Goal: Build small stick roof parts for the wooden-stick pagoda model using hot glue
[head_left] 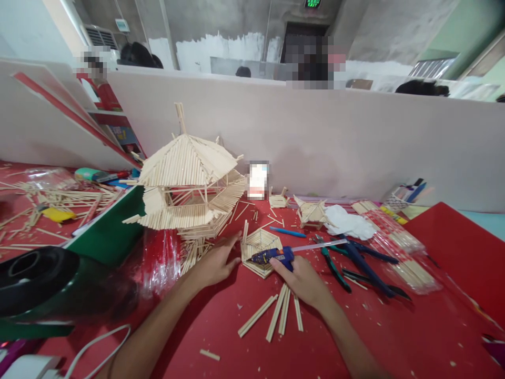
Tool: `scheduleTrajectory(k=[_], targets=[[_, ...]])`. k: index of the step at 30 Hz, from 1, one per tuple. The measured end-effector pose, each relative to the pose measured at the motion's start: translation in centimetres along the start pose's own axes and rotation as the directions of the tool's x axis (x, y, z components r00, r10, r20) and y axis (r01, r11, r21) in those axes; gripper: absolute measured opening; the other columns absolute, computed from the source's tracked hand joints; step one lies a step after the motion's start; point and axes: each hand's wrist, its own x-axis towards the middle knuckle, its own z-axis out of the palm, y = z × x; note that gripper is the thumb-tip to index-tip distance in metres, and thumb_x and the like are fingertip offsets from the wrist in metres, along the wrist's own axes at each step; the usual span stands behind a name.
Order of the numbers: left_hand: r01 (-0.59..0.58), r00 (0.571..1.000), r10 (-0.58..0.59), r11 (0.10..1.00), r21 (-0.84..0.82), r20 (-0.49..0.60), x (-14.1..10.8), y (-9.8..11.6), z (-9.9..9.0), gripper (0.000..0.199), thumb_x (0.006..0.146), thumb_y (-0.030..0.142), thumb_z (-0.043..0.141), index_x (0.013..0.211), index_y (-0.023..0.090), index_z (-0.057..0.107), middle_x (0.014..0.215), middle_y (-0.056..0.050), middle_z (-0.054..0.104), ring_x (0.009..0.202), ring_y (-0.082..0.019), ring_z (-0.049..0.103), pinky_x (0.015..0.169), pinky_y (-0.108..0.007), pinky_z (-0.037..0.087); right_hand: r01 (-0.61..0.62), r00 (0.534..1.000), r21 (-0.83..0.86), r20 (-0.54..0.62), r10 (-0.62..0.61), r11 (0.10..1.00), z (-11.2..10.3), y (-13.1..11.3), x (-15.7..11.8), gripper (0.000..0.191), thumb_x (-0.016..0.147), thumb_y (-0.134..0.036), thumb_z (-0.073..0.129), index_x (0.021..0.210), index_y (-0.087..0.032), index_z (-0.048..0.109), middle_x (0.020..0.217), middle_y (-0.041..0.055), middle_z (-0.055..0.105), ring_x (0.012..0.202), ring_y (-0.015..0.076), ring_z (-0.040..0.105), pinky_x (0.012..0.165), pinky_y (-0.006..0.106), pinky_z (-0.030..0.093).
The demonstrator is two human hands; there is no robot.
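Observation:
My right hand (303, 276) is closed around a blue hot glue gun (282, 256), with a clear glue stick (319, 245) running out of its back. The gun's nozzle points left, over a small hexagonal frame of wooden sticks (256, 240) on the red table. Beside the frame's left edge, my left hand (221, 260) lies with thumb and forefinger apart; whether the fingertips touch the frame I cannot tell. Several paired wooden sticks (278, 314) fan out in front of the frame. Behind my left hand stands a large pavilion model (189, 163) built of sticks, with a pointed roof.
Pliers (369, 266) lie right of the glue gun, near white tissue (349, 222) and bagged sticks (410, 263). A blue pen (288, 232) and a small stick model (311, 211) sit behind the frame. A dark green bottle-like object (51, 284) is at left. A white partition (335, 142) stands behind.

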Motion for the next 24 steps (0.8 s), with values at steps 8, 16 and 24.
scheduleTrajectory(k=[8, 16, 24], targets=[[-0.008, 1.0, 0.008, 0.999, -0.035, -0.013, 0.0, 0.1, -0.1, 0.065, 0.086, 0.022, 0.059, 0.148, 0.023, 0.038, 0.139, -0.014, 0.057, 0.123, -0.028, 0.058, 0.104, -0.045, 0.046, -0.022, 1.0, 0.002, 0.005, 0.022, 1.0, -0.1, -0.1, -0.2, 0.044, 0.09, -0.054, 0.047, 0.071, -0.018, 0.064, 0.074, 0.0078, 0.071, 0.074, 0.0252, 0.066, 0.066, 0.029, 0.041], [-0.043, 0.999, 0.043, 0.999, -0.022, 0.013, 0.0, 1.1, -0.6, 0.075, 0.085, 0.048, 0.066, 0.149, 0.024, 0.035, 0.144, -0.013, 0.053, 0.132, -0.03, 0.05, 0.109, -0.046, 0.041, -0.024, 1.0, -0.039, 0.014, 0.025, 0.999, -0.6, -0.5, -0.3, 0.046, 0.09, -0.056, 0.045, 0.068, -0.019, 0.061, 0.071, 0.0072, 0.069, 0.072, 0.0247, 0.065, 0.064, 0.029, 0.039], [-0.023, 1.0, 0.022, 0.998, 0.066, 0.018, 0.1, 0.6, -0.2, 0.078, 0.085, 0.046, 0.067, 0.15, 0.022, 0.032, 0.141, -0.015, 0.055, 0.126, -0.031, 0.054, 0.104, -0.044, 0.045, -0.002, 1.0, 0.052, 0.019, 0.001, 0.999, -0.6, 0.2, -0.3, 0.045, 0.091, -0.055, 0.046, 0.07, -0.018, 0.062, 0.068, 0.004, 0.065, 0.069, 0.0208, 0.06, 0.062, 0.027, 0.039]])
